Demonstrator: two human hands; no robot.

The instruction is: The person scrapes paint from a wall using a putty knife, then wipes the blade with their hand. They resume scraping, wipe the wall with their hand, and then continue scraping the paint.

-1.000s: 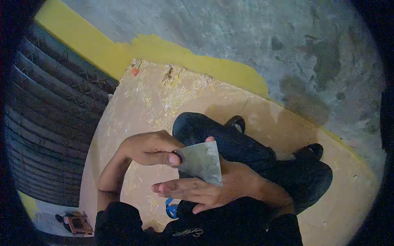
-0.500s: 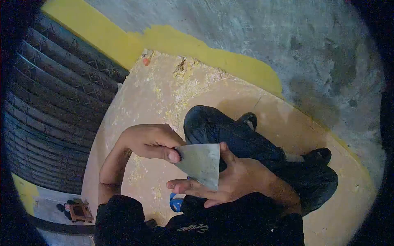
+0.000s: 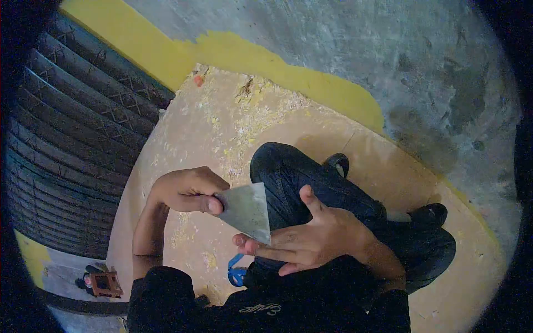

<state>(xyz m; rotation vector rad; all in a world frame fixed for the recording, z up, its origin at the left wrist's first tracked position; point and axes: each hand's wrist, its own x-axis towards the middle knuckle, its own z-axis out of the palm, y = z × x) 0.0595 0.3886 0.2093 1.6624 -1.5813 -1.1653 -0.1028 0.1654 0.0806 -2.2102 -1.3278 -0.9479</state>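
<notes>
My left hand (image 3: 191, 191) grips a scraper (image 3: 246, 210) with a flat, flared metal blade. My thumb presses on the narrow end, and any handle is hidden within the fist. The broad edge points right, toward my right hand (image 3: 316, 236). That hand is open, its thumb raised and its fingers stretched leftward. The blade's lower corner sits right at those fingertips. Both hands are held in front of my shirt, near my folded legs in dark trousers (image 3: 294, 172).
I sit on a tan floor (image 3: 211, 133) strewn with yellow flakes (image 3: 250, 122). A dark slatted shutter (image 3: 72, 139) curves along the left. A grey wall with a yellow band (image 3: 288, 69) runs behind. A blue object (image 3: 236, 276) lies by my lap; a wooden stool (image 3: 106, 283) stands lower left, beside a person.
My left hand has drawn the scraper leftward. The blade has left my right thumb, and now only its lower corner is near the right fingertips.
</notes>
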